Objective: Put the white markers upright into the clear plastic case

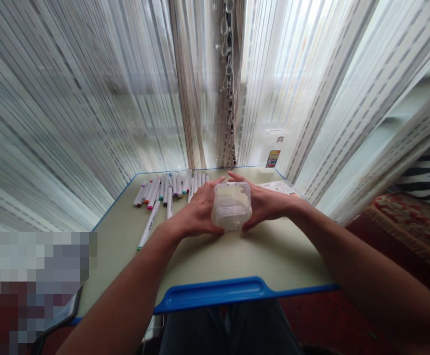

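A clear plastic box (232, 204) stands on the table between my two hands. Its see-through walls show nothing inside that I can make out. My left hand (202, 209) presses on the box's left side, thumb low at the front and fingers reaching behind. From the right, my right hand (261, 202) grips the opposite side in the same way. Several white markers (170, 187) with coloured ends lie in a loose group beyond my left hand. One green-ended marker (148, 227) lies apart, nearer my left forearm.
A pale table (237, 261) with a blue front tray (215, 293) is before me. Clear packaging with a label (273, 159) stands at the far right corner, near a flat printed sheet (279, 187). Curtains (126, 88) hang behind. A dark-edged device (75, 303) sits at the left edge.
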The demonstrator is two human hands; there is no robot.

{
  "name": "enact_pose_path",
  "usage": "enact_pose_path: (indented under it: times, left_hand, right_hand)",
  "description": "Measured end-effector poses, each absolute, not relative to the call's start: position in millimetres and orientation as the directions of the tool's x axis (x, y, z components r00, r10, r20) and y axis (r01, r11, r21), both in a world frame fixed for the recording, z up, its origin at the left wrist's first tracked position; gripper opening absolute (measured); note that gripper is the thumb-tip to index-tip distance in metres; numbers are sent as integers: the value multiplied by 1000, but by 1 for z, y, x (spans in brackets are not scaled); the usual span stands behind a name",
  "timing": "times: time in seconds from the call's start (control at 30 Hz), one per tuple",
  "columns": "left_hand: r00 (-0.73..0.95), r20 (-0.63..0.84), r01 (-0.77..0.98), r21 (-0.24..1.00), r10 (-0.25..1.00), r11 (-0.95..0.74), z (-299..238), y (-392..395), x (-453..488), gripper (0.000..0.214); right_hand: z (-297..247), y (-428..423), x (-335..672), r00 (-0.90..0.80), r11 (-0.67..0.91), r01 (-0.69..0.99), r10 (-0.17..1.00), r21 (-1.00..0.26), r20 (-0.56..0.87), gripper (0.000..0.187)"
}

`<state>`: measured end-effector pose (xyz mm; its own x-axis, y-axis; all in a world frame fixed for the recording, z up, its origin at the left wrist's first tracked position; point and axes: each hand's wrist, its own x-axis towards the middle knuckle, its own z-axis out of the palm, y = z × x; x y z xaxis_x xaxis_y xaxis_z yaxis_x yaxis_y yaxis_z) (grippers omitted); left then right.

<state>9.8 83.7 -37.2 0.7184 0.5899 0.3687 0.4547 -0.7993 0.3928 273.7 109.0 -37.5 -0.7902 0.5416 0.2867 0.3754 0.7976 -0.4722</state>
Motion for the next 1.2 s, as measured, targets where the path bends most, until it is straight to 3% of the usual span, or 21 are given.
enact_pose_path:
  times: [0.53, 0.8, 0.93, 1.03, 1.1, 1.2]
  left_hand:
    - [736, 344, 437, 418, 584, -797, -35, 86, 7, 130]
    - [757, 252, 456, 458, 604, -763, -27, 84, 0, 126]
    - [734, 203, 488, 505, 648, -712, -23, 86, -13, 124]
    - [641, 238, 494, 600, 730, -629, -22, 90, -20, 114]
    - [490, 285, 551, 631, 824, -546, -22, 93, -19, 93]
    - [183, 413, 723, 559, 892, -406, -22, 93, -10, 49]
  right_hand:
    - [-35, 111, 275, -824, 808, 377, 516, -453, 235, 137]
    - [-23, 103, 284, -769, 679, 397, 613, -617, 180, 151]
    - [-15, 106, 296, -706, 555, 397, 694, -731, 143, 122]
    - [-19, 115, 297, -517, 593, 448, 782, -669, 347, 80]
    - [-24, 121, 292, -358, 626, 579, 771, -522, 527, 54]
    - [-32, 124, 281, -299, 635, 644, 722, -427, 624, 32]
